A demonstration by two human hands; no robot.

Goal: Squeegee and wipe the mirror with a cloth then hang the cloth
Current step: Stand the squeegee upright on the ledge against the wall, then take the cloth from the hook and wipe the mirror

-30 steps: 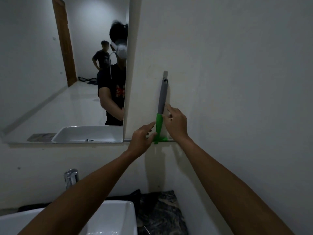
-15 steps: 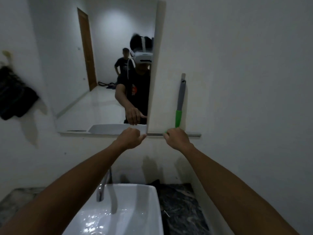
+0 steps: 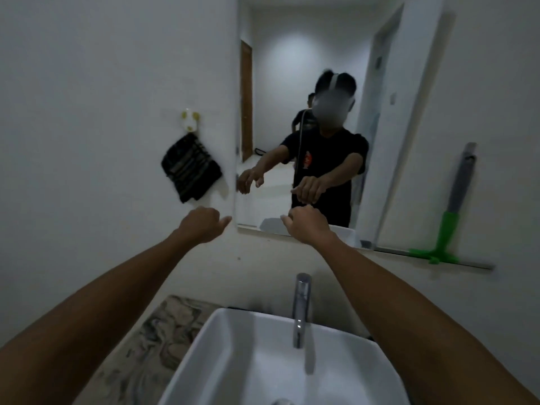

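The mirror [image 3: 280, 68] hangs on the wall above the basin. A squeegee [image 3: 447, 226] with a grey handle and green head leans upright against the glass at its right end, resting on the bottom ledge. A dark striped cloth [image 3: 190, 168] hangs from a small wall hook [image 3: 190, 119] left of the mirror. My left hand [image 3: 201, 223] is loosely curled just below and right of the cloth, holding nothing. My right hand [image 3: 306, 226] is curled in front of the mirror's lower edge, also holding nothing.
A white basin [image 3: 233, 361] with a chrome tap [image 3: 301, 308] sits directly below my arms. A marbled counter [image 3: 152, 340] runs to its left. The mirror reflects me, another person behind, and a brown door.
My right hand has let go of the squeegee, which stays leaning on the ledge. My view and both hands have swung left, bringing the hanging cloth closer to my left hand.
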